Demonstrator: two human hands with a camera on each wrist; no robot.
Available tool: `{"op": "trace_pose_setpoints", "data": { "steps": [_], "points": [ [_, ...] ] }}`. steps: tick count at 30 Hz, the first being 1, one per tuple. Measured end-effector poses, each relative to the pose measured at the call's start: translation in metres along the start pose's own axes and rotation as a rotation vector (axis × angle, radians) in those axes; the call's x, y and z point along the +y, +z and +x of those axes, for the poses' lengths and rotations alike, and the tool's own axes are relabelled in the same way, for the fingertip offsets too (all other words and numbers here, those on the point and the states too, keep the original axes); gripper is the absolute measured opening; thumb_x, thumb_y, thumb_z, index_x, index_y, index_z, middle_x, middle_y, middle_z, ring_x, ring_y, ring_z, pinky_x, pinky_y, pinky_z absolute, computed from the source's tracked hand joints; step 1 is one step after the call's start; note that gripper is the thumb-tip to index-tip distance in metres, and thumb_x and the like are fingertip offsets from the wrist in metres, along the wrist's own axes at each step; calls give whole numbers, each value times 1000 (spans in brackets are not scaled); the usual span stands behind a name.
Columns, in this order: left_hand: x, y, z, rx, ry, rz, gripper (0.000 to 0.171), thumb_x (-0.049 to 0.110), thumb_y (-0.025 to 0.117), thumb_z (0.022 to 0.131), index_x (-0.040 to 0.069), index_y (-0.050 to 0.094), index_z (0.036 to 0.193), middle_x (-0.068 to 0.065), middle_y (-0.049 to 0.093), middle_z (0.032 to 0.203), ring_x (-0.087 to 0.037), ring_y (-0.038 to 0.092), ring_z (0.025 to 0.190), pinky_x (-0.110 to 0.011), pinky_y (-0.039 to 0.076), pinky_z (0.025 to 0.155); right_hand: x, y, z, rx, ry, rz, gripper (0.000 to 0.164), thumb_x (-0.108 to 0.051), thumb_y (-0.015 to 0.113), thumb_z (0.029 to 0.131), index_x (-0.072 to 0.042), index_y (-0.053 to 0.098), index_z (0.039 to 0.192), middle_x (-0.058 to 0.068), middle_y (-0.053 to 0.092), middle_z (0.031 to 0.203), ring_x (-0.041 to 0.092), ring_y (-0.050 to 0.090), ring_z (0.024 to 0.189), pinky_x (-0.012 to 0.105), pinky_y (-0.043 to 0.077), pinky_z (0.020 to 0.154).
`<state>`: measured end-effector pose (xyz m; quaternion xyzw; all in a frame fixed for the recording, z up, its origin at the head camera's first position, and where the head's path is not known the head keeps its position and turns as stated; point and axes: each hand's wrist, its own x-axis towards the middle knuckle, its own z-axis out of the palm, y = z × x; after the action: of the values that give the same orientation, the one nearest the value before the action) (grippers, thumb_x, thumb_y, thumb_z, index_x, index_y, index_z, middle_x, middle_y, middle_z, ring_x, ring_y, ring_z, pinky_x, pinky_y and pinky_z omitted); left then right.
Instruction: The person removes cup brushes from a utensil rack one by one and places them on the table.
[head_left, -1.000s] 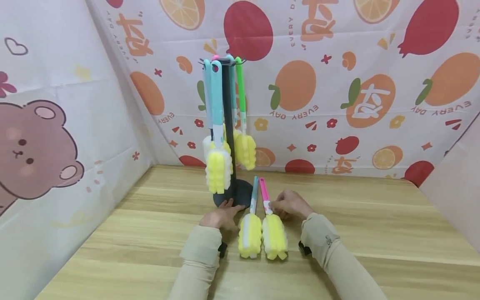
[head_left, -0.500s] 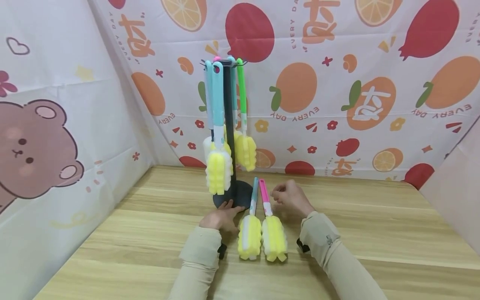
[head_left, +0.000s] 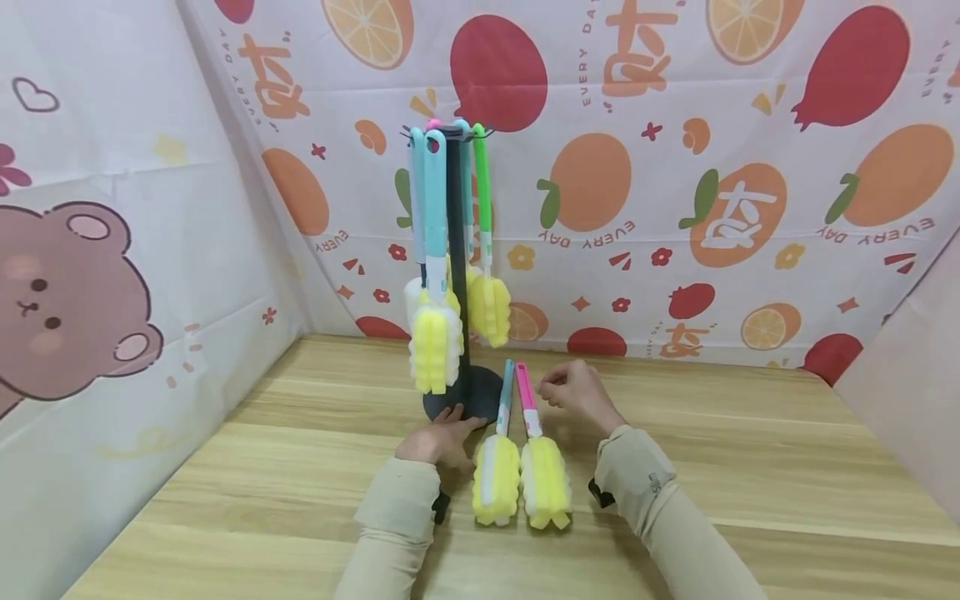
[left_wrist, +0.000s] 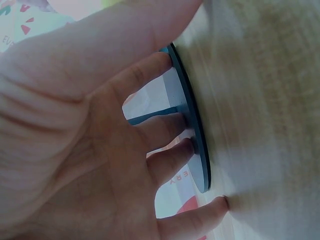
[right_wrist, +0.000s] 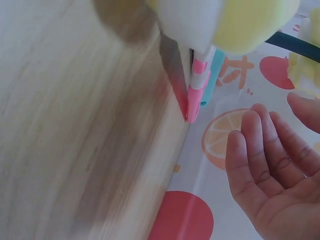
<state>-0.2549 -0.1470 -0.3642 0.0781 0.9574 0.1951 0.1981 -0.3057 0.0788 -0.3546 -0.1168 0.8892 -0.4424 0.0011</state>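
Well, largest first: white fabric backdrop printed with red and orange fruit (head_left: pixel 585 300), behind a pale wood-grain worktop (head_left: pixel 795 467). On the worktop, a black stand with round base, upright pole and thin top hooks (head_left: pixel 457 208). The hooks carry several sponge-headed brushes. Clearest: a light-blue-and-white-handled brush with yellow-and-white ribbed head (head_left: pixel 435 250), in front; a green-and-white-handled brush with yellow head (head_left: pixel 486 250), to the right. A grey-blue-handled brush (head_left: pixel 418 208) hangs behind the front one, its head partly covered. Another blue handle is half hidden by the pole; of a pink one only the top shows. Exact count uncertain.

Lying near the base, heads toward the wearer: a blue-and-white-handled brush with yellow-and-white head (head_left: pixel 498 458) and, just right of it, a pink-and-white-handled brush with yellow-and-white head (head_left: pixel 540 454).

Left hand (head_left: pixel 438 440): fingers spread, three fingertips on the base, little finger on the worktop. Right hand (head_left: pixel 581 393): just beside the pink handle, apart from it, holding nothing; fingers extended side by side, thumb separate. Beige sleeves (head_left: pixel 393 517) cut off below. Right-wrist view: nearest sponge blurred, cropped at top.
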Motion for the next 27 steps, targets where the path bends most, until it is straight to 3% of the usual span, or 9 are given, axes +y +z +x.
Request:
{"op": "trace_pose_setpoints", "data": {
  "steps": [6,13,27],
  "points": [
    [0,1,1,-1,4,0,73,12,79,87,15,48,153,-22,20,165,-40,14,152,-60,28,113,-6,-1,2,23,-21,12,13,-4,70,94,6,77,99,9,72,82,36,69,80,35,58,74],
    [0,-2,1,0,8,22,75,12,80,86,14,47,153,-24,21,164,-41,14,152,-59,28,113,-17,-6,8,55,-69,-15,15,-7,73,93,5,76,101,8,72,85,23,67,74,35,58,73],
    [1,-2,1,1,8,34,74,13,80,86,14,48,153,-23,23,164,-41,15,151,-60,28,113,-50,-20,13,119,-106,3,16,-8,74,93,5,77,102,12,73,89,23,64,75,30,55,69]
  ]
}}
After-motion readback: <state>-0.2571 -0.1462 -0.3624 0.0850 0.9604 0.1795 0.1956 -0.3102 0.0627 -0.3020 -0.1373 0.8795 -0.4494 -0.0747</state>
